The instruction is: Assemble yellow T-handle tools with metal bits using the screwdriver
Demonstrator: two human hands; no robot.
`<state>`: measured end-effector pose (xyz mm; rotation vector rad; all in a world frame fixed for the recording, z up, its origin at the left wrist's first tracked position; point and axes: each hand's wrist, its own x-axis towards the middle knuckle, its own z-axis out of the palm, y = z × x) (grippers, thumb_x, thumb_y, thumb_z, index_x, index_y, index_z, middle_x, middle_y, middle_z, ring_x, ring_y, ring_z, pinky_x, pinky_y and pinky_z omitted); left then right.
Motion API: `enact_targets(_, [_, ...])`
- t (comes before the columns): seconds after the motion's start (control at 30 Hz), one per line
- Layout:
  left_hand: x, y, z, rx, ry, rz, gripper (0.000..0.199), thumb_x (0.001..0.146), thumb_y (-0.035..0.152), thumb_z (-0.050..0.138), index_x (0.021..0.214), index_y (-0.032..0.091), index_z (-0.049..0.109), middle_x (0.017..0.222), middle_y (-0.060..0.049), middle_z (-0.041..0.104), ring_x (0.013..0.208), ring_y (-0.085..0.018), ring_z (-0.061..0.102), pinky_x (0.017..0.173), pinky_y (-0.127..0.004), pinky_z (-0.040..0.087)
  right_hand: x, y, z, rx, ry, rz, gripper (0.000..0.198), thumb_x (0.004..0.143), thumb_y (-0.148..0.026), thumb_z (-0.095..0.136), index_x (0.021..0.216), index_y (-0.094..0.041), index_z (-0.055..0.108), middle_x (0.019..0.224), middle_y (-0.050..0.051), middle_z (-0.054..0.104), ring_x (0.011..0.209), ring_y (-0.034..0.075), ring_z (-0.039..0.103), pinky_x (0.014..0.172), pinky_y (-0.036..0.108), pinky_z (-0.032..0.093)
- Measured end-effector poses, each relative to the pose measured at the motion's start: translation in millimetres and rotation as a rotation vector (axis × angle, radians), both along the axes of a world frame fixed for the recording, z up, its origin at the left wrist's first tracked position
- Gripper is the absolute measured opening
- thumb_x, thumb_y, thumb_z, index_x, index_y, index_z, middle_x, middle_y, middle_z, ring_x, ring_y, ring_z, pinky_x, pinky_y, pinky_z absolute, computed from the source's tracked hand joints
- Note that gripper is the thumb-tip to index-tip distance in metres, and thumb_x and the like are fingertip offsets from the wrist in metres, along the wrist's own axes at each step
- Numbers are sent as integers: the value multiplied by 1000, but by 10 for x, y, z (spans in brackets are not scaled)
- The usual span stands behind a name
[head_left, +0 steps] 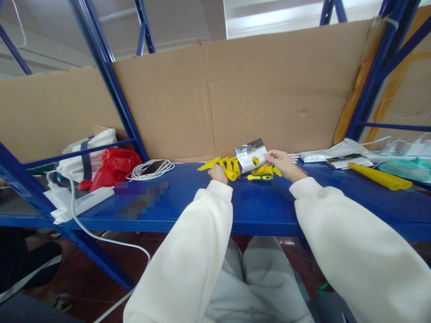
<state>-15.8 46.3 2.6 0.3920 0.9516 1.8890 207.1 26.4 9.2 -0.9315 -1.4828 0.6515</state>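
Observation:
My left hand [218, 173] is closed on a yellow plastic piece with a tubular end [230, 174], low over the blue shelf. More yellow pieces [215, 162] lie around its fingers, and I cannot make out their exact kind. Between thumb and fingers, my right hand [282, 163] pinches the right edge of a white printed packet [249, 158] with a black strip and a yellow patch. The packet is tilted up beside the left hand. Below it lie a green-and-yellow handle [260, 177] and further yellow pieces [266, 170], partly hidden by the packet.
A cardboard panel [262, 89] stands behind the blue shelf [191, 202]. At left are a coiled white cable [151, 168], a red plastic bag [116, 167] and a white power strip [89, 200]. A long yellow tapered tube [380, 176] lies at right beside another packet [350, 160].

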Motion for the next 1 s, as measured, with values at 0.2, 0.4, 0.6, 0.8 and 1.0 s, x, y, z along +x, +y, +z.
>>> enact_targets(0.2, [71, -170, 112, -77, -5, 50, 17, 97, 14, 56, 113, 13, 61, 113, -12, 73, 107, -22, 74, 81, -31, 63, -93, -61, -6, -49, -19, 74, 53, 54, -69, 85, 66, -21, 67, 64, 1, 67, 58, 12, 57, 59, 25, 51])
enact_targets(0.4, [102, -269, 165, -66, 53, -110, 15, 92, 11, 63, 78, 16, 59, 71, -2, 66, 74, -18, 74, 59, -23, 58, -145, -106, -15, -48, -34, 101, 57, 51, -73, 84, 64, -20, 66, 62, 2, 68, 58, 13, 61, 61, 26, 53])
enact_targets(0.6, [111, -251, 133, -7, 77, -202, 19, 90, 8, 65, 76, 17, 57, 65, 1, 65, 59, -14, 68, 55, -22, 54, -154, -126, -7, -60, -31, 98, 61, 49, -77, 83, 66, -20, 68, 57, 2, 68, 54, 14, 63, 59, 27, 54])
enact_targets(0.8, [125, -164, 54, 21, 158, -330, 10, 84, 11, 68, 79, 17, 63, 71, -5, 71, 79, -22, 75, 72, -33, 61, -181, -135, -8, -94, 34, 137, 55, 50, -68, 89, 66, -19, 68, 70, 5, 75, 64, 19, 73, 68, 33, 61])
enact_targets(1.0, [183, -212, 47, 0, 270, -410, 17, 74, 14, 79, 71, 19, 63, 69, -6, 73, 88, -29, 76, 75, -38, 60, -217, -130, -19, -89, 41, 126, 49, 52, -63, 90, 63, -20, 69, 73, 6, 77, 76, 23, 75, 78, 37, 63])
